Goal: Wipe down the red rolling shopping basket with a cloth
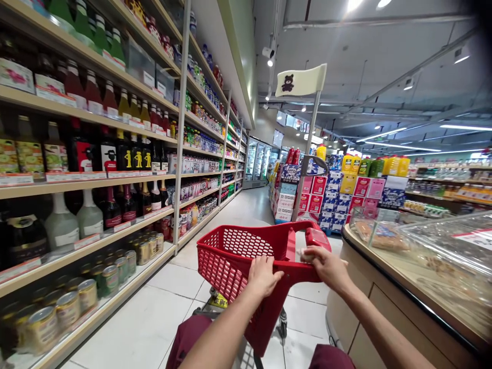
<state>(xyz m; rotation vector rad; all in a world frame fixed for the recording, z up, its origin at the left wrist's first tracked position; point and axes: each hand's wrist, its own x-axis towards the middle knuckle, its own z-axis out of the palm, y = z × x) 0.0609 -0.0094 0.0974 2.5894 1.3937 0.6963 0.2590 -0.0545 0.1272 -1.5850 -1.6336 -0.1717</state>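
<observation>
A red plastic shopping cart [230,264] with perforated basket walls stands in front of me, turned at an angle. My left hand [263,278] curls its fingers over the cart's near rim. At the right end, my right hand [329,265] closes around the cart's red handle area. Something small and pale shows by the right fingers, too little of it to name. From the cart's side rises a pole [310,133] bearing a cream flag [301,81] with a dark bear on it. Most of the basket's inside is hidden by its near wall.
Tall shelves [115,177] of bottles and cans line the left. A curved counter [357,292] with clear covers stands close on the right. Stacked drink cartons [346,197] stand ahead. A tiled aisle [251,200] leads toward glass-door fridges [257,161].
</observation>
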